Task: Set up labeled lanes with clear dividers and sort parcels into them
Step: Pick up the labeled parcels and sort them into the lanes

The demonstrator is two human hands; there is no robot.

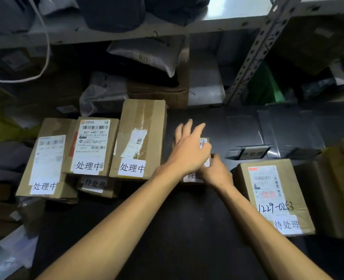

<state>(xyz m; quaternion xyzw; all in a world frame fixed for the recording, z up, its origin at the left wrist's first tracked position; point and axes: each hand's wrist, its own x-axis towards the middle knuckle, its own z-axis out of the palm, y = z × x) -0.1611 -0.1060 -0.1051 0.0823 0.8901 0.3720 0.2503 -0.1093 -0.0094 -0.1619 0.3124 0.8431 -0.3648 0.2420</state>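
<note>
**A:** How far is the sorting, in your opinion?

**B:** About the middle, I think. Three boxes point(92, 146) marked 处理中 lie side by side at the left of the table point(187, 229), so that lane looks filled. Under them, however, a lower box point(94, 184) carries 待处理, so it seems to be in the wrong lane.

**A:** And the other lane?

**B:** A sign point(251, 152) with 待处理 stands at the right, and the right box point(274, 197) with the same mark lies near it. I see no divider standing between the lanes. Some clear sheets point(245, 128) seem to lie flat behind the sign, but I cannot be sure.

**A:** What do the hands do?

**B:** The small box point(203, 142) is in the centre, between both groups. The left hand point(189, 146) lies over it with straight, spread fingers. The right hand point(215, 172) grips its near edge with curled fingers. Its mark begins with 待, so I judge it belongs to the right.

**A:** And the room?

**B:** The table is dark and mat. Behind it stands a metal shelf point(126, 31) with bags and cartons, and the light is rather dim.
</note>
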